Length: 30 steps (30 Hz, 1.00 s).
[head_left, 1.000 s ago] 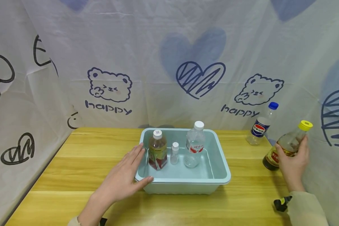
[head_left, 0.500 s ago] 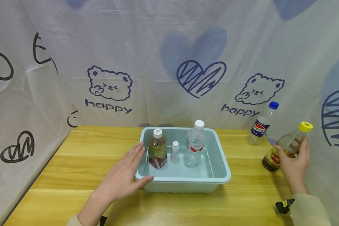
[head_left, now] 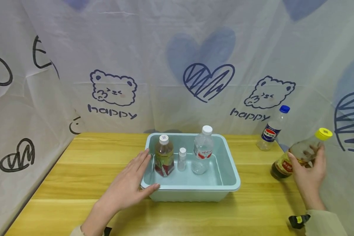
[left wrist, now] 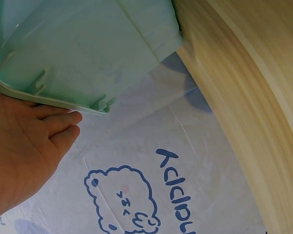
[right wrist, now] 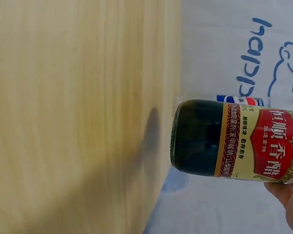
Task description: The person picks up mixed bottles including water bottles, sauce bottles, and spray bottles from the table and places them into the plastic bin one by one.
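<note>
My right hand [head_left: 309, 172] grips a vinegar bottle [head_left: 284, 167] with a yellow cap and a red-and-yellow label. The bottle leans, its cap toward the right, and dark liquid sits at its base. In the right wrist view the vinegar bottle [right wrist: 200, 138] shows its dark base apart from the tabletop. My left hand [head_left: 128, 185] rests on the left rim of a pale green plastic basin [head_left: 194, 195], fingers straight. The left wrist view shows the left hand [left wrist: 29, 141] against the rim of the basin [left wrist: 88, 53].
Inside the basin stand a brown drink bottle [head_left: 164, 157], a small clear bottle [head_left: 181, 160] and a clear water bottle [head_left: 203, 154]. A blue-capped Pepsi bottle [head_left: 269, 132] stands at the table's back right. A printed cloth [head_left: 162, 75] hangs behind the wooden table [head_left: 85, 170].
The vinegar bottle has tilted further, its cap moving right and its base slightly left and up. My left hand has stayed on the basin rim.
</note>
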Each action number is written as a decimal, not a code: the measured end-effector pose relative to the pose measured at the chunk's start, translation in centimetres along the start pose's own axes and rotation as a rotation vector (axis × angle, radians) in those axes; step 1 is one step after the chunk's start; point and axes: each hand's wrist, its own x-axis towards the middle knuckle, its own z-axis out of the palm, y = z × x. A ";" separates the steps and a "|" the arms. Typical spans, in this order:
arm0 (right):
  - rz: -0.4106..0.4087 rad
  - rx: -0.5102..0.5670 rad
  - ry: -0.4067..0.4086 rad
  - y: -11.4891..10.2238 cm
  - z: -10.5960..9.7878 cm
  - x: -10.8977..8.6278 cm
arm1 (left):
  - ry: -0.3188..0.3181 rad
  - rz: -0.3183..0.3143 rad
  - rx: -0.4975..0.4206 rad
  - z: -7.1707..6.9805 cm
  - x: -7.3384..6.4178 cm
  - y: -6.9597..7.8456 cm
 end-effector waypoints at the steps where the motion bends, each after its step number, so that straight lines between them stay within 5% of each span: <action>1: -0.004 0.004 0.004 -0.2 0.0 0.0 | 0.000 -0.001 -0.001 0.0 0.0 0.0; 10: -0.103 0.027 0.017 -2.3 -0.4 -0.3 | -0.001 -0.005 0.000 0.0 0.0 0.1; 19: -0.312 0.115 0.025 -7.7 -0.9 -1.8 | -0.001 -0.002 -0.001 0.0 0.0 0.1; 30: -0.394 0.203 -0.001 -10.6 -1.0 -2.0 | -0.002 0.000 -0.005 0.0 0.0 0.1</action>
